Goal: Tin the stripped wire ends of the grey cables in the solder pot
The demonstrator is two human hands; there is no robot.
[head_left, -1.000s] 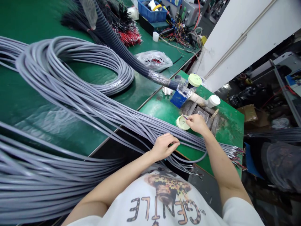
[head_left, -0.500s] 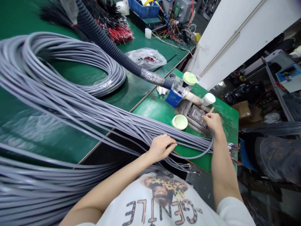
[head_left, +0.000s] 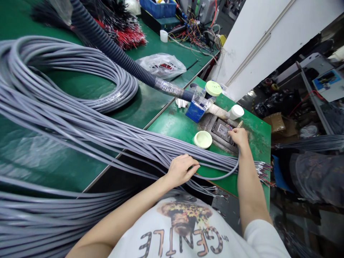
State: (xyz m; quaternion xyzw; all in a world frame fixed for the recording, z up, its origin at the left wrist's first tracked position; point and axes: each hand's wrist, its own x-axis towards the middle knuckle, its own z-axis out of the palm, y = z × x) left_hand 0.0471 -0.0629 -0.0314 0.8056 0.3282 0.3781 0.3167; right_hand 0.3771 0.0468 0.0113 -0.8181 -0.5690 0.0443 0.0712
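1. Two hands are at work by the near edge of the small green surface [head_left: 256,143]: the left hand [head_left: 182,170] lies on the grey cable bundle [head_left: 134,148], and the right hand [head_left: 238,138] reaches over a metal plate [head_left: 221,129].
2. Left fingers [head_left: 192,167] are curled and clenched into the bundle, apparently to gather the strands and stop them sliding apart.
3. Right fingers [head_left: 232,132] are pinched on a thin purple wire end [head_left: 230,127], which is tiny and partly hidden. The pinch seems to steady it right at the plate.
4. The bundle runs from the left side of the long green surface [head_left: 150,107], across the gap, and over the near edge of the small surface. Its stripped multicolour wire ends [head_left: 264,171] stick out past the right edge, likely so they stay free and within reach.
5. One grey cable [head_left: 217,178] loops out of the bundle beside the right forearm, probably as slack for reaching the plate.
6. A pale green lid [head_left: 202,139] sits just left of the plate, and a white cap [head_left: 236,112] sits beyond it, both seemingly placed close at hand. A grey cable coil [head_left: 118,95] lies farther back on the long surface.
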